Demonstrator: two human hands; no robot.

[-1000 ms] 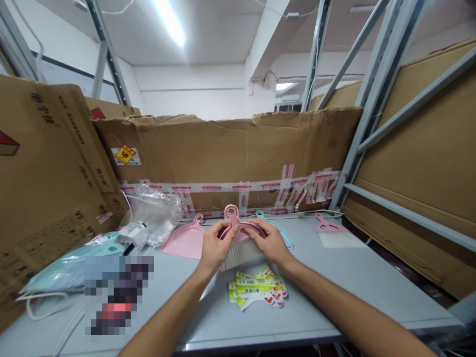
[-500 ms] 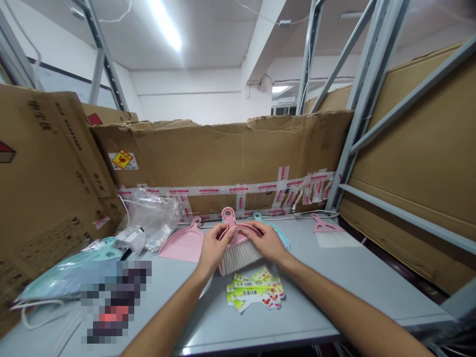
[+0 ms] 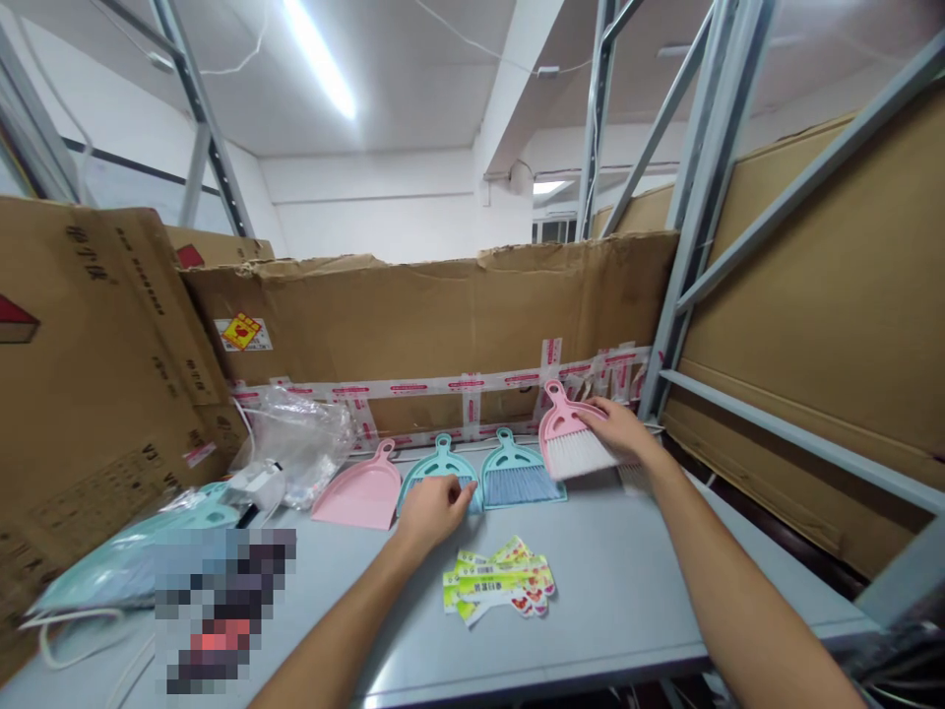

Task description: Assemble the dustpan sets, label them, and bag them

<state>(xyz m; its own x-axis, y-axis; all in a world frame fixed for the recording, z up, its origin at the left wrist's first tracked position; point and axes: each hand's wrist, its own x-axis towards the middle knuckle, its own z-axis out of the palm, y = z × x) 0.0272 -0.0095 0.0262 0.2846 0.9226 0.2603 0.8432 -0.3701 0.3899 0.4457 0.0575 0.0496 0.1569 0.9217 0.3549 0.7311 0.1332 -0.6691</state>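
In my right hand [image 3: 616, 428] is a pink dustpan and brush set [image 3: 567, 423], gripped at its right edge. The white-bristled brush sits nested in the pan, and the set is tilted beside the taped carton. My left hand [image 3: 435, 512] has loosely curled fingers, with the thumb apart and nothing seen in it. It hovers in front of a teal dustpan and brush set [image 3: 441, 448], covering part of it. Another teal dustpan and brush set [image 3: 517, 481] lies just to the right. Behind my right wrist, a second brush's pale bristles [image 3: 633, 480] show; the rest is hidden.
A pink dustpan [image 3: 361, 492] lies left of the teal sets. Green-and-yellow printed labels [image 3: 502, 581] are piled on the grey table [image 3: 591, 611]. Clear plastic bags [image 3: 295, 443] and a bagged teal set [image 3: 133, 551] lie left. Cartons [image 3: 413, 315] and metal shelf posts surround the table.
The pink set has moved from between both hands to the back right, in my right hand alone. My left hand has let go of it. Both teal sets now show more fully.
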